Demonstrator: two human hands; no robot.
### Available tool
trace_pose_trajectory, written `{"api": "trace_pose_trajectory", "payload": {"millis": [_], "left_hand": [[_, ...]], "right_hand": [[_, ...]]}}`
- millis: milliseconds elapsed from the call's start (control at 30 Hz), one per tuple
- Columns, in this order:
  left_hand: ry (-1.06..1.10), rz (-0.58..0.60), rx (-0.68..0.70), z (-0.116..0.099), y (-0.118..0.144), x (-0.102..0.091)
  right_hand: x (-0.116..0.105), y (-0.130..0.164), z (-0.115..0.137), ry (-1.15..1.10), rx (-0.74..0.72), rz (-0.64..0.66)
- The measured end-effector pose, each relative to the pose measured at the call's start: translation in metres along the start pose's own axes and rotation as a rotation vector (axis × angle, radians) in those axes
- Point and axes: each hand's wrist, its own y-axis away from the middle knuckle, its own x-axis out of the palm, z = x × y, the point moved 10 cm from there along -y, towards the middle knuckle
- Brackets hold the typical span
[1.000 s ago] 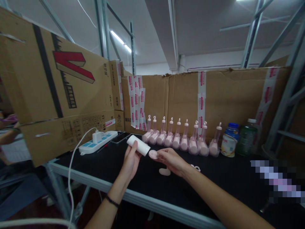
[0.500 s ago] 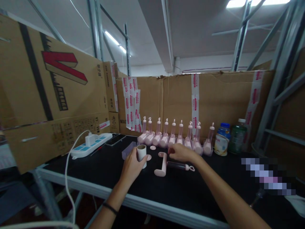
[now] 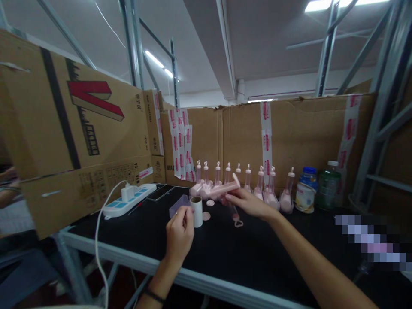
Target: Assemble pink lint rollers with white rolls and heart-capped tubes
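The step in hand looks like a pick-up. The right hand [image 3: 249, 204] has closed its fingers round the near end of a pink handle [image 3: 225, 189] and holds it off the table [image 3: 225, 257], slanting up and away from the grip toward the back row. Below that grip, a clear barrel [image 3: 236, 213] ending in a heart-shaped loop hangs or lies. I can't tell from here whether it is joined to the handle.

The left hand [image 3: 179, 234] is curled, thumb and forefinger pinched together just left of the white tube [image 3: 197, 211]. The view is too soft for me to say whether they touch the tube or hold some small thing.

My judgement is that any next move needs the handle kept level and the tube steadied, as it stands on a narrow base and would tip easily.

The tube is a matt white cylinder, upright, open at the top and dark inside. The handle is smooth moulded plastic, pale pink and rounded, with a flat cap at its far end. A thin pink disc [image 3: 206, 216] lies flat just right of the tube, and a second one [image 3: 210, 202] lies beyond it. A clear lilac tray [image 3: 178, 206] sits just behind the left fingertips. Past the right hand, finished pink units [image 3: 270, 195] stand in a row against cardboard [image 3: 305, 128].
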Motion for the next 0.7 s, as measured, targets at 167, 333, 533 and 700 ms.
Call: {"api": "trace_pose_trajectory", "payload": {"millis": [167, 333, 533, 700], "left_hand": [[0.187, 0.133, 0.029, -0.025, -0.006, 0.031], [0.340, 0.147, 0.013, -0.037, -0.009, 0.055], [0.304, 0.053, 0.034, -0.028, -0.004, 0.037], [0.200, 0.076, 0.104, -0.023, 0.004, 0.032]], "right_hand": [[0.025, 0.005, 0.035, -0.327, -0.144, 0.074], [0.057, 0.012, 0.045, -0.375, -0.176, 0.208], [0.007, 0.005, 0.038, -0.015, -0.228, -0.177], [-0.034, 0.027, 0.062, -0.009, -0.314, -0.548]]}}
